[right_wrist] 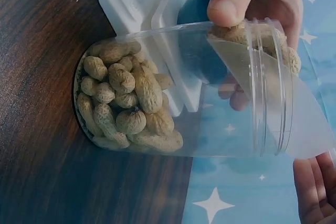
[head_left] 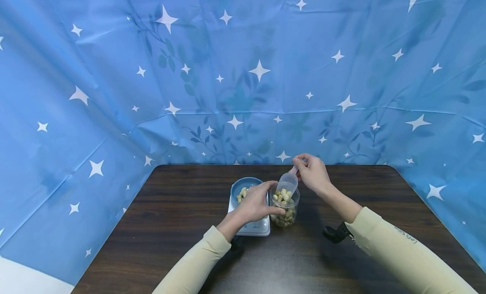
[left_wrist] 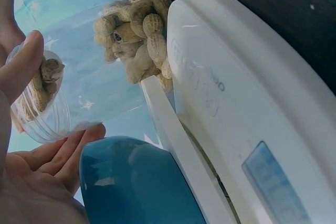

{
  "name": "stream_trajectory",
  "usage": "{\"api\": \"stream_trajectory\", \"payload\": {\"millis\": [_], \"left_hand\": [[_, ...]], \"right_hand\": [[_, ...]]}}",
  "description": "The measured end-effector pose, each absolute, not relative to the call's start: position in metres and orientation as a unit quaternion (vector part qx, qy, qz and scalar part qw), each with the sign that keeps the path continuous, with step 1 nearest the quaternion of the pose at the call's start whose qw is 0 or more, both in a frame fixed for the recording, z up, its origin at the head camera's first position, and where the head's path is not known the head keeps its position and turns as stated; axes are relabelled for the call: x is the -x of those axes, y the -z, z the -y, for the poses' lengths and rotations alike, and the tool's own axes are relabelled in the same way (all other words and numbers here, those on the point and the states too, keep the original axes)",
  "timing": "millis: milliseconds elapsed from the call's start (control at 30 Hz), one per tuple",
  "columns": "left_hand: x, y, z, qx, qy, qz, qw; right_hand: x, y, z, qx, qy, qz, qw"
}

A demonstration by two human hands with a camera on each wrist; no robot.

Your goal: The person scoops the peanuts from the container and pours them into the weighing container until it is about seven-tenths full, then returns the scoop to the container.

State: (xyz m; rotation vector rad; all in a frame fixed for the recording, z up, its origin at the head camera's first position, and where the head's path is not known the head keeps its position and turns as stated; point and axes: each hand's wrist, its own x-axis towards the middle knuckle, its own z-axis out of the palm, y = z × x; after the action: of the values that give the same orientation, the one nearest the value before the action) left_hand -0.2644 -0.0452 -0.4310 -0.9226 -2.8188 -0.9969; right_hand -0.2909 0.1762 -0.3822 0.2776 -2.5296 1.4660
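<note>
A clear plastic jar (head_left: 293,210) of unshelled peanuts (right_wrist: 147,93) stands upright on the table. My left hand (head_left: 252,205) grips it near the rim, thumb on one side and fingers on the other. My right hand (head_left: 312,174) holds a translucent scoop (head_left: 287,182) by its handle, above the jar's far right side. The scoop's tilted bowl reaches into the jar mouth, with peanuts in it, as the right wrist view also shows. Left of the jar, a blue bowl (head_left: 237,187) with some peanuts inside sits on a white kitchen scale (head_left: 253,230).
The dark wood-grain table (head_left: 159,226) extends around these things. Behind it hangs a blue cloth (head_left: 243,83) with white stars. A small display (left_wrist: 275,182) shows on the scale's front; its digits are unreadable. A black wrist device (head_left: 336,233) hangs below the right sleeve.
</note>
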Motion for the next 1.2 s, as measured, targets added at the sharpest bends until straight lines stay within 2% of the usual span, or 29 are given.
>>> {"api": "stream_trajectory", "payload": {"millis": [333, 767, 1200], "left_hand": [[0.264, 0.432, 0.045, 0.290, 0.320, 0.902, 0.002], [0.265, 0.431, 0.044, 0.285, 0.308, 0.908, 0.003], [0.264, 0.429, 0.044, 0.278, 0.320, 0.906, -0.012]], "right_hand": [[0.288, 0.383, -0.172, -0.096, -0.495, 0.862, 0.042], [0.290, 0.375, -0.179, -0.074, -0.533, 0.841, 0.059], [0.298, 0.375, -0.191, -0.028, -0.584, 0.811, 0.029]]}}
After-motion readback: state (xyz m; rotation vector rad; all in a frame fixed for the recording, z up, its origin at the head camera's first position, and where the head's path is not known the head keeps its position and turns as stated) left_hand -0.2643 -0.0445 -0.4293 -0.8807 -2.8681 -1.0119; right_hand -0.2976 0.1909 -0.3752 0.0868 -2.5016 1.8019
